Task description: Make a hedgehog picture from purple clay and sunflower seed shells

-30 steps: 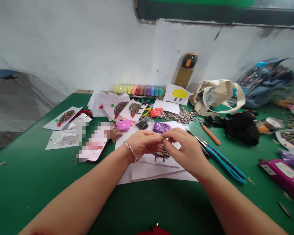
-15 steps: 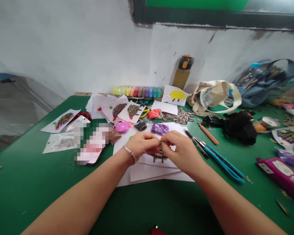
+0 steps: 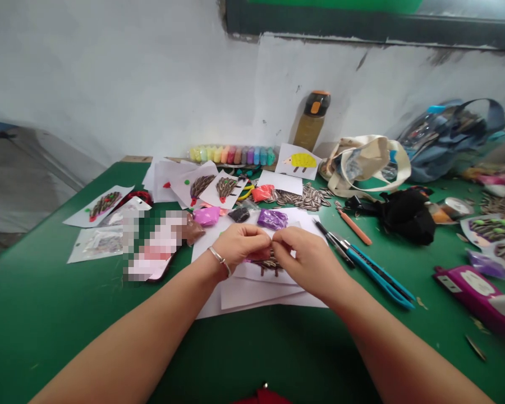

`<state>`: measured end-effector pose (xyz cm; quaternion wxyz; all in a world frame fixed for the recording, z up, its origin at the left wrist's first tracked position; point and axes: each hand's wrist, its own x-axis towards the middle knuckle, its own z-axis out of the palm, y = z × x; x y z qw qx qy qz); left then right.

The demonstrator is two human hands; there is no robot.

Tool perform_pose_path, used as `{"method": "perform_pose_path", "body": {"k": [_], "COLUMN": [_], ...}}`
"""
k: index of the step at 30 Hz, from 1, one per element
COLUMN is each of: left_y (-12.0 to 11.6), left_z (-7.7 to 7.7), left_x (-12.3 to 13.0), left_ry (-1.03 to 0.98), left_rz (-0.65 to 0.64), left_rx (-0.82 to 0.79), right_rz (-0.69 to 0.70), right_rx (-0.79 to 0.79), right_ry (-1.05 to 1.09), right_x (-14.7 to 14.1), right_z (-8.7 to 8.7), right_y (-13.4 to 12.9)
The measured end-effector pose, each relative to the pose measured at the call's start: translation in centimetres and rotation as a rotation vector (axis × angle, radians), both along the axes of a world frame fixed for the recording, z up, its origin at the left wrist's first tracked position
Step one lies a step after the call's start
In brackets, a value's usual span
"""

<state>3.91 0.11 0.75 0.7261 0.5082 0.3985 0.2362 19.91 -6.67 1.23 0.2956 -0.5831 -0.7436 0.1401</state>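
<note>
My left hand (image 3: 240, 245), with a silver bracelet at its wrist, is closed in a pinch. My right hand (image 3: 305, 257) pinches too, its fingertips meeting those of the left. Whatever lies between them is too small and hidden to make out. Directly beneath the fingers is a seed picture (image 3: 269, 271) with brown legs, partly covered by both hands. It rests on stacked white paper (image 3: 252, 297). Just beyond the hands lie packets of purple clay (image 3: 272, 219), black clay (image 3: 239, 214) and pink clay (image 3: 206, 216).
Blue-handled tools (image 3: 381, 278) and an orange tool (image 3: 354, 225) lie to the right, near a magenta case (image 3: 473, 289). Striped seeds (image 3: 307, 198) are heaped behind the paper. A phone (image 3: 166, 247) sits left; a bottle (image 3: 310, 123) stands by the wall.
The view has shifted slightly, moving everything a little left and up. Both hands stay pinched together above the picture; a speck of green at the fingertips no longer shows.
</note>
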Motion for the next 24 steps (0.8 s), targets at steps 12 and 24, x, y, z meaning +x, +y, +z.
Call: {"method": "perform_pose_path", "body": {"k": [12,24], "left_y": [-0.13,0.04], "left_z": [0.37,0.05], "left_x": [0.07,0.04], "left_ry": [0.037,-0.006], "left_rz": [0.033,0.000], "left_rx": [0.108,0.028], "right_rz": [-0.093,-0.035], "right_rx": [-0.070,-0.054], "right_ry": [0.156,0.155], "right_x": [0.19,0.10], "right_z": [0.16,-0.11], "right_y": [0.35,0.23]}}
